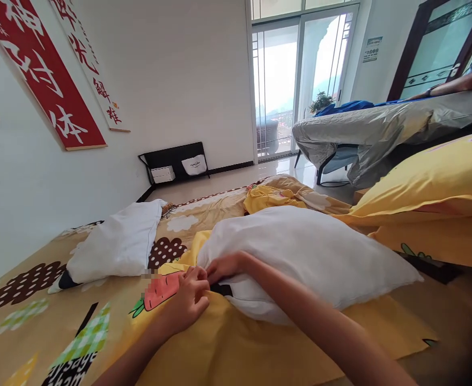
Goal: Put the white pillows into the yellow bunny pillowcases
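A plump white pillow (300, 252) lies in front of me on a yellow pillowcase (236, 343) printed with an orange carrot (161, 291). My left hand (191, 297) has its fingers curled at the pillowcase's edge, beside the carrot, and seems to pinch the yellow cloth. Right beside it, my right hand (223, 268) is closed on the near left corner of the white pillow, with its fingertips partly hidden. The two hands nearly touch. A dark patch shows on the pillow just below my right hand.
Another white pillow (115, 241) lies to the left on the patterned bedsheet (135, 327). Crumpled yellow cloth (274, 198) rests farther back. At right is a stuffed yellow pillow (433, 171). Beyond stands a covered table (381, 123), with a person's arm (457, 84) over it.
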`<act>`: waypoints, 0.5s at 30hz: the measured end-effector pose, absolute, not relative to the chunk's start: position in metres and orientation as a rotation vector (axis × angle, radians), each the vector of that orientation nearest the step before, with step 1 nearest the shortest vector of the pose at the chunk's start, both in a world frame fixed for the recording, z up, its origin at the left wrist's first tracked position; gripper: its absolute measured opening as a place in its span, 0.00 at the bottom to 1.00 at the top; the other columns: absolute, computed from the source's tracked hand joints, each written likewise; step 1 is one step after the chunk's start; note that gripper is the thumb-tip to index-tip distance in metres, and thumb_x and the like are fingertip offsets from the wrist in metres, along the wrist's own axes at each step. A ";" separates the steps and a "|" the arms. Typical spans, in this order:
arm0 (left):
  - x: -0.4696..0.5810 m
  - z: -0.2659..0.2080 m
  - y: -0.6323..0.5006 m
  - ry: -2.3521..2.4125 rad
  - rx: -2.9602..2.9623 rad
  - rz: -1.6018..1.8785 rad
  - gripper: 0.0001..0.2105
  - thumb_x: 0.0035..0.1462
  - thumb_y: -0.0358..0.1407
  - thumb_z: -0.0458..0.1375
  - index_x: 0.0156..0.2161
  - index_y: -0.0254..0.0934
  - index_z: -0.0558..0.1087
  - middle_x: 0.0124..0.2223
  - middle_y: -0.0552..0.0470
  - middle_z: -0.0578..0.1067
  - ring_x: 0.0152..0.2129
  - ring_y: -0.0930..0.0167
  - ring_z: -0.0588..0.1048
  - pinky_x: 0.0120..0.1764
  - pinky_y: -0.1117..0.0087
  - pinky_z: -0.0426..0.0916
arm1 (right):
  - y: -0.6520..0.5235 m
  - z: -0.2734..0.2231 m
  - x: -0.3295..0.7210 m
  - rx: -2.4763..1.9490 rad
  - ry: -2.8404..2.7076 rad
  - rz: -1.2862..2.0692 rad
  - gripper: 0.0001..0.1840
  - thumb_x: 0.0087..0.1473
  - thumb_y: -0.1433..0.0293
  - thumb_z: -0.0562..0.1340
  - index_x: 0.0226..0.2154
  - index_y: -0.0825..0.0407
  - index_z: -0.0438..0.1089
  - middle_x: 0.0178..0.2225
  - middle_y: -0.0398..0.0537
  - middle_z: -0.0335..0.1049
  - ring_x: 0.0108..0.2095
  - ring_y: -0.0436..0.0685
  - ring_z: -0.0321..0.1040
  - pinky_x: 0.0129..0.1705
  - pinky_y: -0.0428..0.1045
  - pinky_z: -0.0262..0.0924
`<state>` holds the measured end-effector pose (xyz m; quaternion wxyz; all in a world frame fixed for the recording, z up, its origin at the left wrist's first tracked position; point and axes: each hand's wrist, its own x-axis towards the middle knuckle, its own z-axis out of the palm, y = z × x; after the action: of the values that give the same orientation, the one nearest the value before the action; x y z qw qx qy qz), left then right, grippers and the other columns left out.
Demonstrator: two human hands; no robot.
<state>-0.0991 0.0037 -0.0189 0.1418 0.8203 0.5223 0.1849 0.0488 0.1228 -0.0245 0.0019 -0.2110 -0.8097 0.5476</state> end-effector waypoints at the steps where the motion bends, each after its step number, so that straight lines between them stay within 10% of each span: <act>1: -0.103 -0.024 0.000 1.516 2.386 0.492 0.04 0.45 0.28 0.47 0.24 0.36 0.62 0.38 0.49 0.68 0.40 0.66 0.65 0.47 0.59 0.56 | 0.133 -0.013 0.055 -0.747 -2.596 1.575 0.14 0.59 0.71 0.59 0.46 0.56 0.72 0.41 0.47 0.75 0.41 0.53 0.72 0.46 0.49 0.65; 9: -0.089 -0.047 -0.013 1.244 2.568 0.024 0.02 0.42 0.29 0.51 0.23 0.37 0.63 0.32 0.52 0.75 0.34 0.67 0.72 0.47 0.62 0.59 | 0.179 0.008 0.085 -1.190 -2.759 0.243 0.46 0.41 0.57 0.71 0.61 0.51 0.59 0.60 0.61 0.60 0.62 0.68 0.53 0.61 0.62 0.44; 15: -0.100 -0.027 0.015 1.402 2.692 -0.037 0.11 0.51 0.31 0.48 0.21 0.37 0.67 0.28 0.49 0.76 0.28 0.68 0.72 0.46 0.60 0.59 | 0.136 -0.018 0.086 -1.228 -2.993 0.020 0.31 0.46 0.53 0.65 0.50 0.51 0.69 0.44 0.60 0.75 0.46 0.67 0.71 0.46 0.56 0.61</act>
<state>-0.0996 0.0152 -0.0266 0.0534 0.8856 0.4612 -0.0121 0.0863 0.1356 -0.0176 -0.0470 -0.3791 -0.9241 0.0063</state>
